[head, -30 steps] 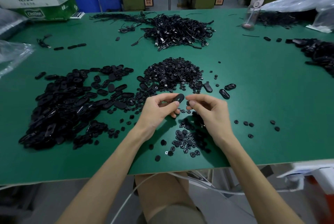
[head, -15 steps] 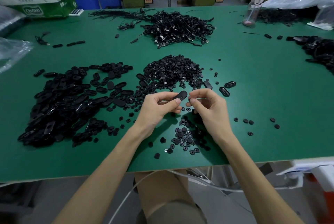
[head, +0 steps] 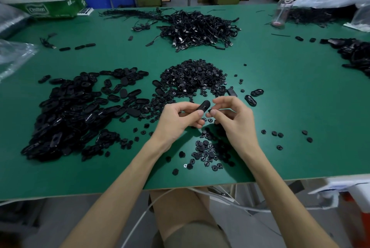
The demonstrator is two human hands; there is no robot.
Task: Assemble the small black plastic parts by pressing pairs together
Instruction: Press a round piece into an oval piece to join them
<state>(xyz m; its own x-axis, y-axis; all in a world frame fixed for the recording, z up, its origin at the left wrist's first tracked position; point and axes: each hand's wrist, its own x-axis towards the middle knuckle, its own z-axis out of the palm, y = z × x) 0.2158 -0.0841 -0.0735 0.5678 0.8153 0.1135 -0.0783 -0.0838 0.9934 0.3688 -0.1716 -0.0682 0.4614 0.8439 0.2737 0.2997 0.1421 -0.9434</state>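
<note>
Head view: the matte green desk (head: 290, 91) carries one heap of glossy oval shells (head: 70, 113) toward its left edge, one mound of small round discs (head: 192, 77) at mid-desk, and one loose scatter of discs (head: 206, 151) by the front edge. Above that scatter, the left hand (head: 178, 121) curls round one oval shell (head: 204, 105). The right hand (head: 234, 119) pinches what seems to be one tiny disc (head: 210, 110), just beside the shell.

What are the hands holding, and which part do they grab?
The left hand pinches the black oval piece by its lower end. The right hand pinches a tiny black part, mostly hidden.
</note>
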